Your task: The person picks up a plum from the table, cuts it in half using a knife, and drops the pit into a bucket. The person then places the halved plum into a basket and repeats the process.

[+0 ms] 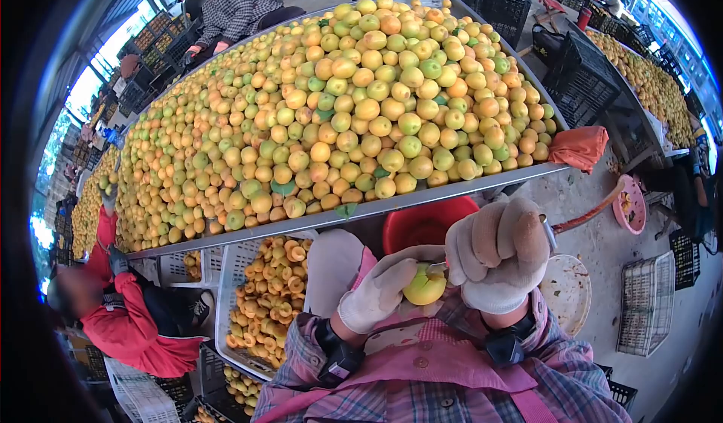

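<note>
My left hand [384, 291], in a whitish work glove, closes its fingers around a yellow-green apricot [424, 287] in front of my chest. My right hand [501, 254], gloved too, is wrapped in a fist around a small knife [437, 269]. The metal blade meets the top of the apricot, while most of the handle is hidden in the fist. From the right side of that fist a reddish-brown strip [591, 212] runs out behind a bit of metal. Beyond both hands, a metal-edged table [346, 216] bears a large heap of whole apricots [369, 111].
A red bucket [422, 223] stands under the table edge. To my left, a white crate [226, 310] holds halved apricots [267, 302]. A person in red [143, 318] sits at left; another in a checked top [233, 9] sits across. At right are a white lid [566, 295] and pink basin [629, 205].
</note>
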The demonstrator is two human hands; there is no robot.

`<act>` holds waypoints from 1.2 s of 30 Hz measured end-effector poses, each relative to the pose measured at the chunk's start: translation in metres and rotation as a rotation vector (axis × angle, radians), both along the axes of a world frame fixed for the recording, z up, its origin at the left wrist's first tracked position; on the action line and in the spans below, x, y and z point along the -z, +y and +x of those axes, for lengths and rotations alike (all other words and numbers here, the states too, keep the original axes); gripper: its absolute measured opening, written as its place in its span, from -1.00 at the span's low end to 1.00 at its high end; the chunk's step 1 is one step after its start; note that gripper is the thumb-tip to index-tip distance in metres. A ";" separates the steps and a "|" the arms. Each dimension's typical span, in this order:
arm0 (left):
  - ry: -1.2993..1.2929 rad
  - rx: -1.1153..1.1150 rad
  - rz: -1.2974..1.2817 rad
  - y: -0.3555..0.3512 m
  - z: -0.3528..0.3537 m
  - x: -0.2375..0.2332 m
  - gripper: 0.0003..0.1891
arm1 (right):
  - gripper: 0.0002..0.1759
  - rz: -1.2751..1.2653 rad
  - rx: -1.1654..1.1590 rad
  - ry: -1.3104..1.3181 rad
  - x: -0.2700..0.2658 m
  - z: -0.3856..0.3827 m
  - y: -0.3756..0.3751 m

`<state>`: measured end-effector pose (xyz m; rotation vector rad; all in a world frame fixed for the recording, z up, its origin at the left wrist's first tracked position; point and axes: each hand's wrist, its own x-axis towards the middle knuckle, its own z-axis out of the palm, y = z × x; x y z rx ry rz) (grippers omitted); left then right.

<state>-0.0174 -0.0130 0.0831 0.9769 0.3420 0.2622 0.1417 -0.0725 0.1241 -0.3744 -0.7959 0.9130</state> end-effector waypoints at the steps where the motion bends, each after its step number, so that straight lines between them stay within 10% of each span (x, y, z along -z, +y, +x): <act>1: -0.019 -0.031 0.013 -0.001 -0.001 0.002 -0.27 | -0.53 0.013 0.000 -0.003 -0.001 0.000 -0.001; 11: -0.215 -0.060 0.205 0.000 0.003 0.022 0.05 | -0.54 0.022 0.053 0.038 -0.007 -0.008 -0.007; 23: -0.105 -0.143 0.046 -0.018 0.003 0.016 -0.31 | -0.48 0.081 0.071 -0.207 -0.015 -0.015 -0.012; 28: -0.006 -0.361 1.304 -0.011 0.002 0.025 -0.49 | -0.44 -0.033 0.067 -0.259 -0.010 -0.012 -0.013; 31: -0.006 -0.330 1.352 -0.012 0.001 0.036 -0.35 | -0.46 -0.064 0.081 -0.430 0.007 -0.003 -0.011; 33: 0.070 -0.298 1.241 -0.015 0.002 0.027 -0.35 | -0.80 -0.281 0.038 -0.602 0.011 0.004 -0.012; 36: 0.144 -0.234 1.023 -0.016 0.001 0.015 -0.38 | -0.75 -0.184 -0.055 -0.219 0.001 -0.007 -0.009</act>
